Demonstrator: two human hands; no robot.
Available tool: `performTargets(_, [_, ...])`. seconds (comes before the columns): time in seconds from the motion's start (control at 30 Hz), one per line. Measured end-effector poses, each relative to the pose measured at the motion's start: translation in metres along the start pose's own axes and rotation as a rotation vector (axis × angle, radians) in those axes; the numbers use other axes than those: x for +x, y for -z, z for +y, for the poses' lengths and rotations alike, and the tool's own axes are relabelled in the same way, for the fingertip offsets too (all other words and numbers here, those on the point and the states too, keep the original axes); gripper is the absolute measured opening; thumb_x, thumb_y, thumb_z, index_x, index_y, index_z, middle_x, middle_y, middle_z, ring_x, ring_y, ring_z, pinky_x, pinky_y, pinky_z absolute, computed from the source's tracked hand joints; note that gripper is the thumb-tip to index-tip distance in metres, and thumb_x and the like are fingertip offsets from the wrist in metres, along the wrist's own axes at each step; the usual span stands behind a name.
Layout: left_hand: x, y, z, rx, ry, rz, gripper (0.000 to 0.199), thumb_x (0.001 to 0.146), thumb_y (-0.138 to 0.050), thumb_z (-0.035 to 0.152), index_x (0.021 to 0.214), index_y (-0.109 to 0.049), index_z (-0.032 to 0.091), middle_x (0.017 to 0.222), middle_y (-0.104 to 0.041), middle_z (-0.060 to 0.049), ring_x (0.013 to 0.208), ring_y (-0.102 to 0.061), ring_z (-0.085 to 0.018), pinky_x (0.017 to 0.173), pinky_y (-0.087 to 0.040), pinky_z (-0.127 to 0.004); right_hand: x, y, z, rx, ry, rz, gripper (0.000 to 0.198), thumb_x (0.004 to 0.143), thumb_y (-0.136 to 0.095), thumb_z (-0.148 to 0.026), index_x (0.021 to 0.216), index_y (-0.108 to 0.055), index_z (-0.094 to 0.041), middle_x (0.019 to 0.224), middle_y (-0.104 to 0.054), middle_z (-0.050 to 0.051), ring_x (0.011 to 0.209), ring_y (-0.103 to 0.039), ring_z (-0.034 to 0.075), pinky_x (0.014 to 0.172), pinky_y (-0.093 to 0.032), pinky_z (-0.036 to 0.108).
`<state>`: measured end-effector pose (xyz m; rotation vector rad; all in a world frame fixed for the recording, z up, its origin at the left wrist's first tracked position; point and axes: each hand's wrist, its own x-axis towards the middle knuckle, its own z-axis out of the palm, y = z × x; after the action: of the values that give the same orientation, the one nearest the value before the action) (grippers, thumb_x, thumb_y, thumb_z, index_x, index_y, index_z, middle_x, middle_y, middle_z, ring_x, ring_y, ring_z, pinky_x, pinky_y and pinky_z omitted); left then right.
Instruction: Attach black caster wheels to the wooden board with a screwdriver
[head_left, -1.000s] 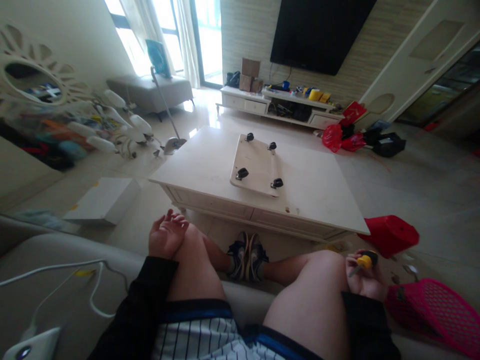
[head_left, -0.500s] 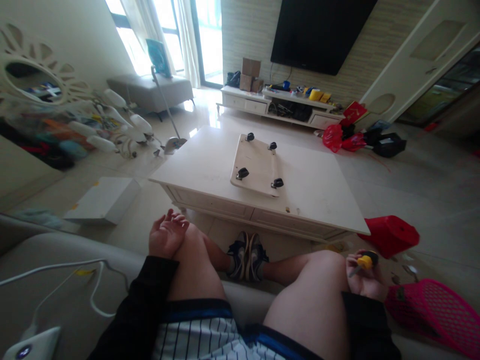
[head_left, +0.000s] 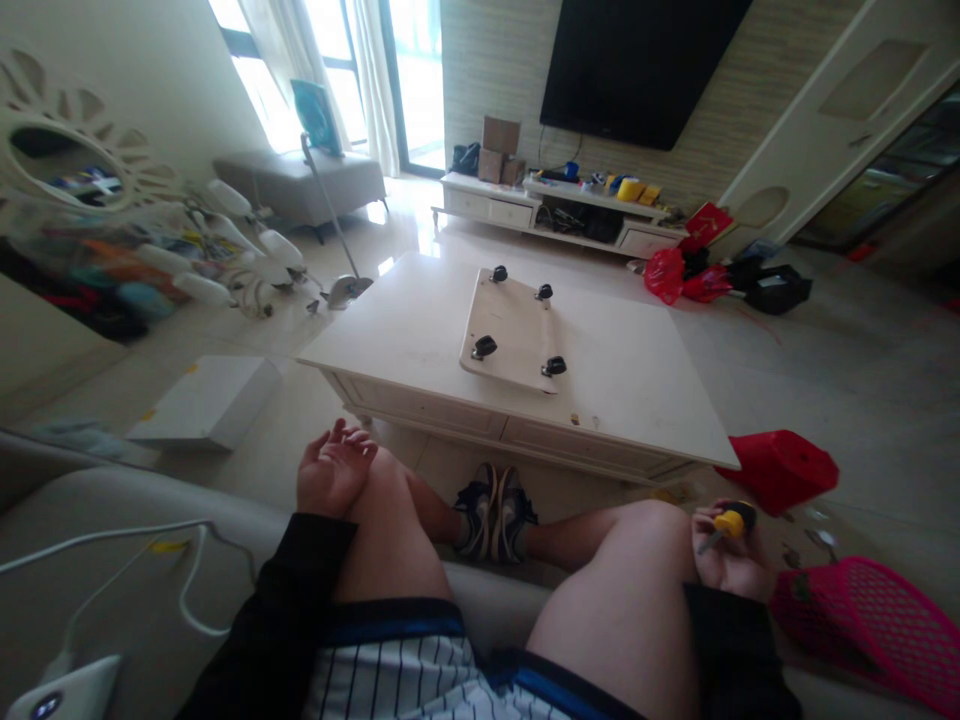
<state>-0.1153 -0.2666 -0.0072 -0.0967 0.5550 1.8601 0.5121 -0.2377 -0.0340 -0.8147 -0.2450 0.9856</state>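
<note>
My left hand [head_left: 336, 468] rests palm up on my left knee, its fingers loosely curled and apart, holding nothing. On my right knee lies my right hand [head_left: 731, 560], with a short screwdriver [head_left: 729, 522] in it; the handle is yellow and black, and the metal shaft points down and left. In front of me, a cream board [head_left: 511, 330] lies on the white coffee table [head_left: 622, 370]. Black swivel casters [head_left: 485, 346] stand up from near its corners. Small bits [head_left: 575, 419] that I cannot make out lie by the table's near edge.
A red stool or bucket [head_left: 784, 470] and a pink mesh basket [head_left: 862, 620] are at right. A white box [head_left: 210, 400] sits on the floor at left. White cables [head_left: 187, 525] and a phone-like device [head_left: 64, 695] lie on the sofa. Beyond is a TV cabinet [head_left: 510, 210].
</note>
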Motion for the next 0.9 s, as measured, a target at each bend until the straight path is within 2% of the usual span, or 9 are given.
performTargets(0.23, [0.0003, 0.0009, 0.0001, 0.012, 0.005, -0.014, 0.008, 0.091, -0.064, 0.02, 0.098, -0.064, 0.016, 0.08, -0.061, 0.0, 0.066, -0.061, -0.011, 0.066, -0.051, -0.026, -0.0008, -0.0034, -0.0012, 0.033, -0.075, 0.077, 0.041, 0.058, -0.077, -0.027, 0.097, -0.072, -0.013, 0.096, -0.055, 0.005, 0.075, -0.049, 0.012, 0.052, -0.047, 0.02])
performTargets(0.63, [0.0, 0.0007, -0.0003, 0.004, 0.002, -0.006, 0.009, 0.093, -0.061, 0.021, 0.098, -0.066, 0.015, 0.08, -0.06, -0.001, 0.066, -0.06, -0.011, 0.065, -0.052, -0.026, -0.0001, -0.0044, -0.0024, 0.035, -0.086, 0.074, 0.043, 0.055, -0.076, -0.026, 0.096, -0.073, -0.016, 0.101, -0.056, 0.005, 0.074, -0.049, 0.01, 0.05, -0.049, 0.019])
performTargets(0.9, [0.0006, 0.0017, -0.0001, 0.025, -0.006, -0.015, 0.007, 0.093, -0.063, 0.022, 0.097, -0.066, 0.016, 0.08, -0.06, -0.001, 0.067, -0.06, -0.011, 0.065, -0.052, -0.025, 0.0032, -0.0005, -0.0014, -0.005, -0.079, 0.064, 0.048, 0.051, -0.082, -0.03, 0.095, -0.072, -0.014, 0.096, -0.054, 0.004, 0.074, -0.046, 0.011, 0.05, -0.045, 0.018])
